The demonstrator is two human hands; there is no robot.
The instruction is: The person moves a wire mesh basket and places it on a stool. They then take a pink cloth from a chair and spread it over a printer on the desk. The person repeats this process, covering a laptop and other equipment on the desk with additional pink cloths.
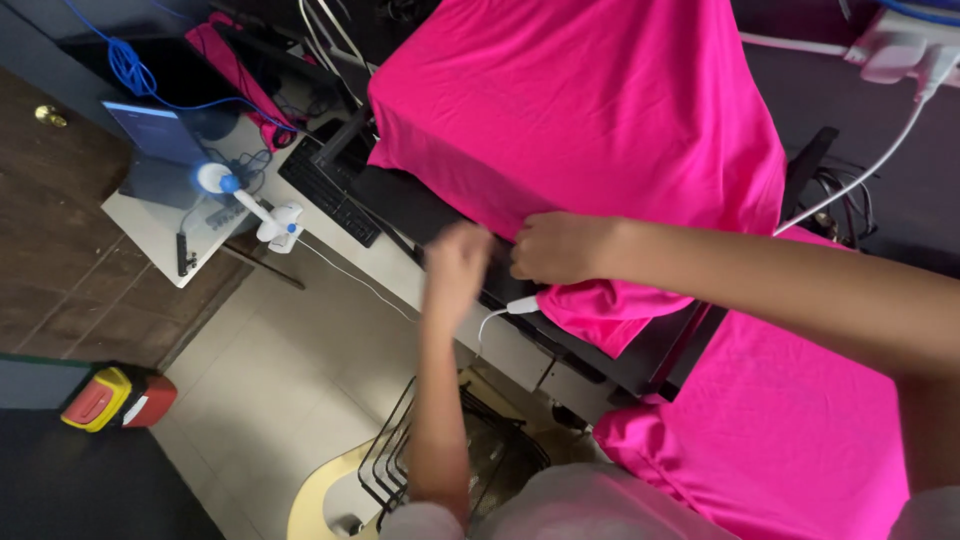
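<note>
A bright pink cloth [590,110] is draped over a dark flat board [420,205] and hangs down to a second pink heap [790,420] at the lower right. My right hand [562,247] pinches the cloth's near edge at the board's rim. Just to its left, my left hand [455,268] is blurred, fingers loosely curled at the board's edge beside the cloth; whether it grips anything is unclear.
A white cable with a plug [520,305] hangs under the board. A black keyboard [328,192], a small white fan [262,212] and a laptop [150,150] sit to the left. A black wire rack [400,455] stands below; a red-and-yellow object [115,398] lies on the floor.
</note>
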